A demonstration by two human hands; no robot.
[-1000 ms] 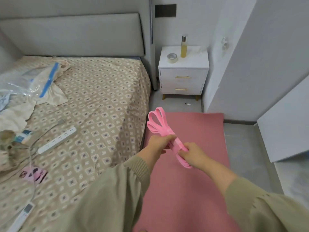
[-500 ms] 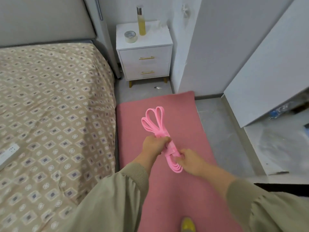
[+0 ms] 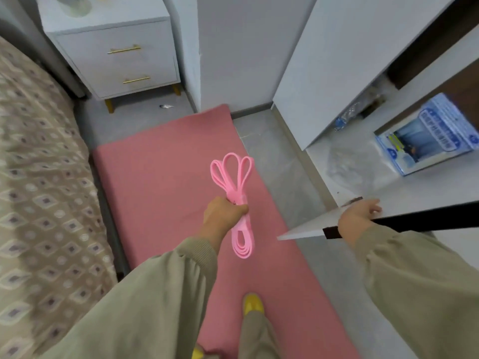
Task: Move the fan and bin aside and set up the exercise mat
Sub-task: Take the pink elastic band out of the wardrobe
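Since half a second ago the right hand (image 3: 355,221) has let go of the pink band (image 3: 234,177) and swung out to the right, and the view has turned that way and dipped, so less of the bed (image 3: 39,177) shows. The left hand (image 3: 223,216) alone now holds the folded band, its fingers curled tight round the middle of the bundle, with loops fanning out above the fist and more loops hanging below it. The bundle is in the air over the right half of the exercise mat (image 3: 160,177). The right hand rests on the top edge of a white panel (image 3: 308,226) with a dark rim, just right of the mat; its fingers reach forward over that edge, loosely spread, and I cannot tell whether they clasp it. The pink mat lies flat on the grey floor (image 3: 280,161), its left edge running along the side of the bed, its far edge short of the white nightstand (image 3: 116,55) and its far right corner against the foot of the wall (image 3: 233,47). A foot in a yellow slipper (image 3: 252,304) stands on the near part of the mat. A blue packet (image 3: 427,133) lies on a low white shelf (image 3: 375,182) at the far right
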